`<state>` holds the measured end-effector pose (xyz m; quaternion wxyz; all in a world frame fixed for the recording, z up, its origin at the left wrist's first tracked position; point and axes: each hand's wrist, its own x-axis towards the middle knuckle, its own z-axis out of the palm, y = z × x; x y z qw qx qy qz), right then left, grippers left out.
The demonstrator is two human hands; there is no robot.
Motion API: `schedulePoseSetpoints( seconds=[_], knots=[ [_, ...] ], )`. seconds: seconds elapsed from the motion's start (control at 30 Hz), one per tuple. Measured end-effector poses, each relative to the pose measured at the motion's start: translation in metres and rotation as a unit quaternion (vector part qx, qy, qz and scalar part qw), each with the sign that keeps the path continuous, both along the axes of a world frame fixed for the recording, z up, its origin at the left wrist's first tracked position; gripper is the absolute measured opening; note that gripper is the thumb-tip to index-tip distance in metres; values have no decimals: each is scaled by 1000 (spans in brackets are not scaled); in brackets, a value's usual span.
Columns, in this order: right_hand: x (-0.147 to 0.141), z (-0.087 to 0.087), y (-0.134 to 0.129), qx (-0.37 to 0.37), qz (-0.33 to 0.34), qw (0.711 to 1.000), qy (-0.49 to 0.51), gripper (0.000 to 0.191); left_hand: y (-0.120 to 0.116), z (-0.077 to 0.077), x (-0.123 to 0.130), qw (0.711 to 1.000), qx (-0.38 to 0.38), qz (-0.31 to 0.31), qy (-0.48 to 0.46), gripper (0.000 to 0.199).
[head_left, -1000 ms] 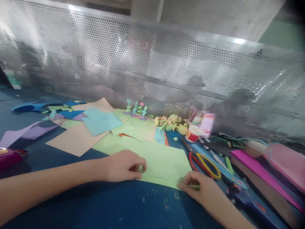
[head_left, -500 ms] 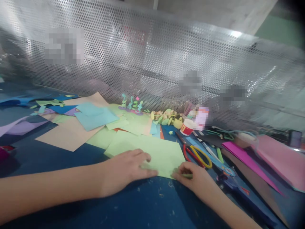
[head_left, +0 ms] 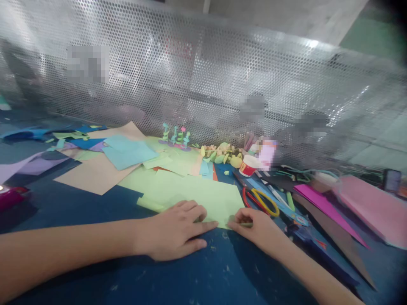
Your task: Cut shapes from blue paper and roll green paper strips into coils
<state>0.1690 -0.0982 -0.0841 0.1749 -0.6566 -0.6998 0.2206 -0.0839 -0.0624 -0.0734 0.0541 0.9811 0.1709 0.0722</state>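
Note:
A light green sheet of paper (head_left: 213,195) lies on the dark blue table. My left hand (head_left: 178,231) rests at its near edge, fingers stretched out and slightly apart, with the index fingertip on the paper. At the sheet's near right corner, my right hand (head_left: 256,224) is closed in a pinch on the paper edge. A narrow green strip, seemingly a rolled part of the paper, shows under its fingers. Red- and yellow-handled scissors (head_left: 269,203) lie just beyond the right hand.
Peach paper (head_left: 97,176) and blue paper (head_left: 130,152) overlap at the back left. A red and white cup (head_left: 248,166) stands near yellow-green paper pieces (head_left: 224,156). Pink sheets (head_left: 372,207) lie right. A perforated metal screen (head_left: 190,80) runs behind the table.
My left hand has shifted slightly, its thumb now coming off the paper toward me and its index finger lying along the edge. The right hand keeps its pinch at the corner.

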Motion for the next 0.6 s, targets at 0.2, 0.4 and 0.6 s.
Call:
schedulePoseSetpoints(
  seconds=[0.2, 0.4, 0.6],
  knots=[
    [-6, -4, 1, 21, -43, 997, -53, 37, 3, 2, 3, 1000, 4, -4, 9, 48],
    [-5, 0, 2, 8, -32, 999, -29, 32, 5, 2, 5, 1000, -21, 0, 18, 48],
    [19, 13, 4, -26, 12, 999, -22, 18, 8, 1, 6, 999, -29, -1, 17, 48]
  ],
)
